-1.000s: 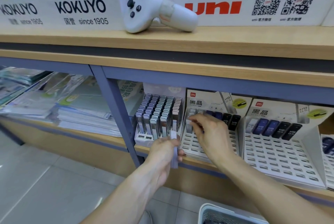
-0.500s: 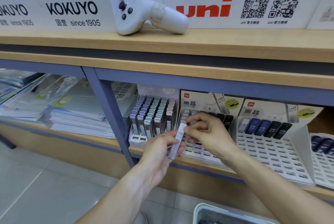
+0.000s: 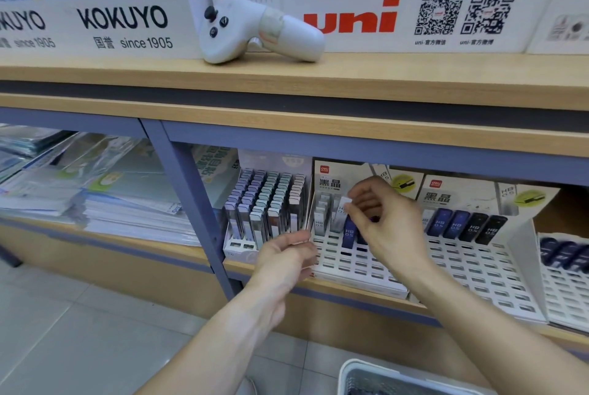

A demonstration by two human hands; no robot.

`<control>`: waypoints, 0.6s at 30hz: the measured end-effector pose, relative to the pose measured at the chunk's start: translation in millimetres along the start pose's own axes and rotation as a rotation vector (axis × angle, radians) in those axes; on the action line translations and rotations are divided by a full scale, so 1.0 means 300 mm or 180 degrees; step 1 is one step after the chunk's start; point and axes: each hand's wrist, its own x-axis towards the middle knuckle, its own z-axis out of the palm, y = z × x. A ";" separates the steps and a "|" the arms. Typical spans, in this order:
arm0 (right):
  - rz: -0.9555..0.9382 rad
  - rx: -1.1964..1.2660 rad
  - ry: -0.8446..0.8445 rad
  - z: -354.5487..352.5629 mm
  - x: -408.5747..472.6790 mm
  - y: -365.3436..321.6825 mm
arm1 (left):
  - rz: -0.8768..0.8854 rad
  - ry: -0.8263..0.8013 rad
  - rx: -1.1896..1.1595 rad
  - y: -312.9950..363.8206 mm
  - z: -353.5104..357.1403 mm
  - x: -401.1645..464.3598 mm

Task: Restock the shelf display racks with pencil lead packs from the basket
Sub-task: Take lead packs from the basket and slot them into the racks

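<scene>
Stationery shelving fills the view: a wooden upper shelf carries KOKUYO and uni signboards, and a white handheld controller lies on it between the two. Below, grey-blue uprights frame a lower shelf, where stacked plastic-wrapped folders lie at the left. To their right stands a small rack packed nearly full with upright lead packs in lilac, teal and brown rows. Beside it sits a white slotted rack, mostly empty, with a few white packs at its top left and a blue pack marked HB 0.5 next to them. The right hand reaches over the upper rows of this rack, fingers curled, thumb and forefinger pinching a white pack at its top end, just beside the white packs already seated there; whether its lower end sits in a slot I cannot tell. The left hand hovers low at the rack's left edge, fingers loosely extended and holding nothing. Further right, a second rack holds two blue and two black packs along its top row, and a third rack shows at the frame's edge with dark blue packs. At the bottom, the white rim of the basket stands on the tiled floor; its contents are too dim to make out.
</scene>
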 end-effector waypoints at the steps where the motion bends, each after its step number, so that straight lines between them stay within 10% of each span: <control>1: -0.0179 -0.0125 -0.0025 0.006 -0.007 0.005 | -0.0020 -0.0005 0.0004 -0.002 -0.002 0.002; 18: -0.0508 -0.0679 -0.0326 0.070 -0.015 0.085 | -0.0167 -0.0019 -0.0052 0.011 0.002 0.009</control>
